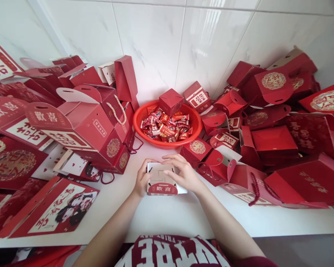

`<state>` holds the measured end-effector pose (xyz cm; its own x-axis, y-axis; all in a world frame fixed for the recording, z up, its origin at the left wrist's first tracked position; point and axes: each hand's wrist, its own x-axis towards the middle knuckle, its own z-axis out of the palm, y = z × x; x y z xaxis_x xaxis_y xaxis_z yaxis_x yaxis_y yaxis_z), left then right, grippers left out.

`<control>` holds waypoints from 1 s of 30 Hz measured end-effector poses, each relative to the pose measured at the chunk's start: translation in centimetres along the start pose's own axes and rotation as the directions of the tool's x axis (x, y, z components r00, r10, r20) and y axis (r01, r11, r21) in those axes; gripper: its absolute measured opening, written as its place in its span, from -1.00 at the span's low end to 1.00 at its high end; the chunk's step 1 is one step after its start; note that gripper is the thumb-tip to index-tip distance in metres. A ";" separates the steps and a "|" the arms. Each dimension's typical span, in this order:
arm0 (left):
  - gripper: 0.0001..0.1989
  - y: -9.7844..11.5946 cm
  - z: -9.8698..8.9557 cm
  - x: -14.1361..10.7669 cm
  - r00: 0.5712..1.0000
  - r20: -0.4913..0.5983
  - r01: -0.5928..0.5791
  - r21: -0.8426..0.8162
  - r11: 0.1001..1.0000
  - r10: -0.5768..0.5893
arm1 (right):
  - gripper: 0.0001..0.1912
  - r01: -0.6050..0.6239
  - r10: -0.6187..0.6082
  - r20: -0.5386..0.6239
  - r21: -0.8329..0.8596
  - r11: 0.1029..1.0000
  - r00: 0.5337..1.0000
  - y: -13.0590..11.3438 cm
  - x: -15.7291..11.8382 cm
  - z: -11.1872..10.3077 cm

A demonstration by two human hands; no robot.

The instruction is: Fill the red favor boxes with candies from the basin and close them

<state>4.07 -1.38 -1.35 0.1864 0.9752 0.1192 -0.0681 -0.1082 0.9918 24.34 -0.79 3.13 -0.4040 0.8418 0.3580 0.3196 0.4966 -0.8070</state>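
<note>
1. Your left hand (pixel 142 178) grips the left side of the small carton (pixel 163 179), thumb and fingers closed along its edge.
2. Your right hand (pixel 182 172) is spread over the carton's right side, fingers loosely bent (whether the fingertips touch it, you can't tell from here).
3. The carton sits low over the white counter (pixel 167 218), its red flap toward you, just in front of the orange-red basin (pixel 140 128) of wrapped sweets (pixel 167 126).
4. Red gift boxes (pixel 83 122) crowd both sides.

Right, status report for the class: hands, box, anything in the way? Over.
Left hand on small box, left edge; right hand spread over its right side. Red basin of sweets beyond. Red boxes crowd both flanks.
</note>
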 end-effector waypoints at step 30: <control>0.26 0.3 -1.2 -0.8 0.968 0.056 -0.249 0.201 0.947 0.243 | 0.20 0.021 -0.023 0.007 0.145 0.989 1.000 2.3 -1.9 3.2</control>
<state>2.71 -1.99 -1.16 0.2187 0.9073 0.3592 0.0858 -0.3845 0.9191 23.09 -1.97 -0.89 -0.4166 0.8290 0.3730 0.1831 0.4785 -0.8588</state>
